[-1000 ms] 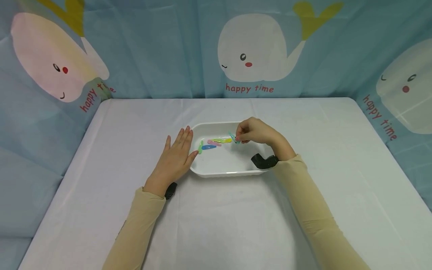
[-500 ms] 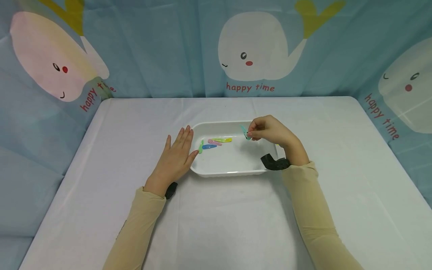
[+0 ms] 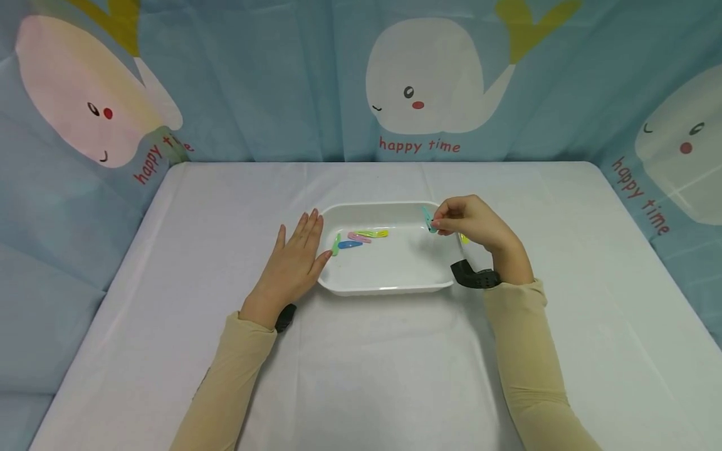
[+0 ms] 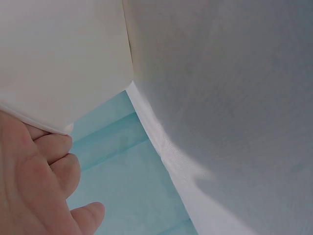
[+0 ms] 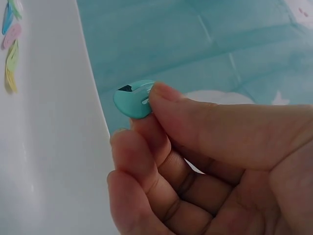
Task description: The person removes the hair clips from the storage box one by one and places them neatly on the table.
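My right hand (image 3: 474,222) pinches a teal snap hair clip (image 5: 134,100) between thumb and forefinger, above the right part of a white tray (image 3: 389,290). Its other fingers are curled in. My left hand (image 3: 289,269) lies against the tray's left rim with its fingers straight; the left wrist view has these fingers (image 4: 56,147) touching the rim from outside. At the tray's left end lie more hair clips: a green one (image 3: 336,244), a blue one (image 3: 350,245), a pink one (image 3: 360,238) and yellow or yellow-green ones (image 3: 380,233).
A small yellow thing (image 3: 464,238) shows just outside the tray's right end, partly hidden by my right hand. The tray stands on a white-covered table (image 3: 366,363). A blue whale-print curtain (image 3: 271,94) hangs behind the table and along both sides.
My right hand has moved to the right with the teal hair clip, toward the tray's right end. The left hand and the clips lying in the tray have stayed put.
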Motion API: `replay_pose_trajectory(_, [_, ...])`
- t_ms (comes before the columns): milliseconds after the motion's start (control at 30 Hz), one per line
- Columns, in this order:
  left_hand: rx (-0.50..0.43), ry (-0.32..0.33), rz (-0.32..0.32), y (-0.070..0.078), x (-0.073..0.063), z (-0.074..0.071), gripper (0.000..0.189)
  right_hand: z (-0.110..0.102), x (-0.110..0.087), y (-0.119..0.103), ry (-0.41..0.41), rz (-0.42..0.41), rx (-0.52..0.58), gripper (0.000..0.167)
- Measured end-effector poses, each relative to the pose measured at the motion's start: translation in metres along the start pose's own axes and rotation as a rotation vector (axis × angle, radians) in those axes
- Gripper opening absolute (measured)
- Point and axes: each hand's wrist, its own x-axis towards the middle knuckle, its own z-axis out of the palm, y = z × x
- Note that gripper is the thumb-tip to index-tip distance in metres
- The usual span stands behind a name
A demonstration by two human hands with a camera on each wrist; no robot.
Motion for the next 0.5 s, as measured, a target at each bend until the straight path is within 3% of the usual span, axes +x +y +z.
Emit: replay_pose_trajectory(500, [-0.006,-0.005,-0.002,0.0,0.001,0.0,0.067,-0.017,-0.008,0.013,0.05,-0.023,0.078,0.015])
